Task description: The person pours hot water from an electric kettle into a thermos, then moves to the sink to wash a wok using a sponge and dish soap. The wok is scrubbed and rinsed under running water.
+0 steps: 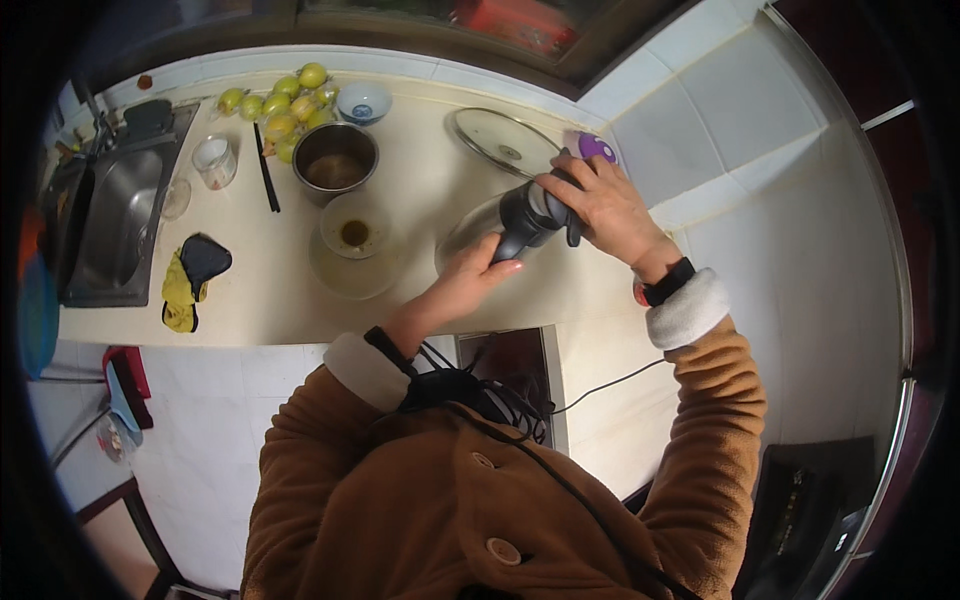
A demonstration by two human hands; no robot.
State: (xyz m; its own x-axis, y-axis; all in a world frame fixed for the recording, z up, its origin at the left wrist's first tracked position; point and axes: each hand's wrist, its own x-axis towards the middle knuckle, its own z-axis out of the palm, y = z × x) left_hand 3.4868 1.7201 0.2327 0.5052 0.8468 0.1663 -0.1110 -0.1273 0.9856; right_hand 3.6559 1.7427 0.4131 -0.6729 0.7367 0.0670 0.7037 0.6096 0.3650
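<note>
My left hand point(469, 277) grips the black handle of a metal vacuum jug point(484, 225) that stands on the counter. At the jug's top, my right hand point(604, 206) has its fingers closed over the black lid point(559, 199). Behind the jug lies a glass pot lid point(508, 142). To the left is a glass bowl point(356, 274), over whose rim a smaller clear bowl point(355, 227) with some brown liquid shows. A steel pot point(335, 159) stands just behind them, with brownish contents.
Green-yellow fruits point(277, 105) and a blue-patterned bowl point(364, 103) sit near the back wall. Black chopsticks point(267, 169), a glass jar point(214, 161), and a yellow and black cloth item point(187, 281) lie toward the steel sink point(124, 217). A purple object point(598, 148) is in the back right corner.
</note>
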